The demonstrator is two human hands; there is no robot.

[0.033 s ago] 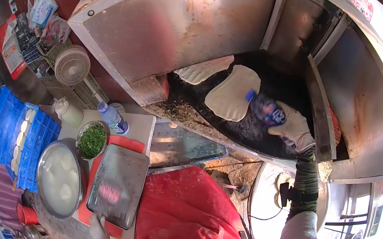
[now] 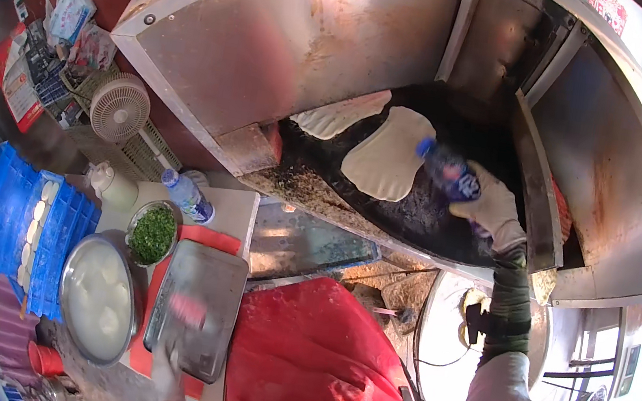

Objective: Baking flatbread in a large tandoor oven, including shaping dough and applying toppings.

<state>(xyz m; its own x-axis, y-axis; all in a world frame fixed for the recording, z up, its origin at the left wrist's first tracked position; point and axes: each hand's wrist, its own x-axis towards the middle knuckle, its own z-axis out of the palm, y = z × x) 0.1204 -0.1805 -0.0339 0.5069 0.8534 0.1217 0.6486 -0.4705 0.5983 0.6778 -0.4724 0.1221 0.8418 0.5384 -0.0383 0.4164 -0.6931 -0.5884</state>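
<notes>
My right hand (image 2: 493, 212), in a pale glove, is closed round a clear plastic bottle (image 2: 455, 177) with a blue cap and label. The bottle is tilted over the dark griddle (image 2: 384, 219), its cap near the right edge of a flat oval piece of dough (image 2: 386, 156). A second, narrower piece of dough (image 2: 343, 113) lies behind to the left. Low on the left, my left hand (image 2: 168, 368) is smeared by motion. Past its fingers a pink brush head (image 2: 187, 311) shows over the shallow metal tray (image 2: 188, 354); its handle is blurred.
Left of the tray stand a bowl of chopped greens (image 2: 152, 234), a steel basin (image 2: 66, 300) of pale dough pieces in liquid, and a blue-capped bottle (image 2: 188, 197). Blue trays (image 2: 10, 194) are stacked farther left. Metal panels (image 2: 257, 68) enclose the griddle; a fan (image 2: 121, 107) stands behind.
My left hand and the pink brush have moved farther up over the tray. In my right hand the bottle has shifted slightly, its cap a little higher and to the right.
</notes>
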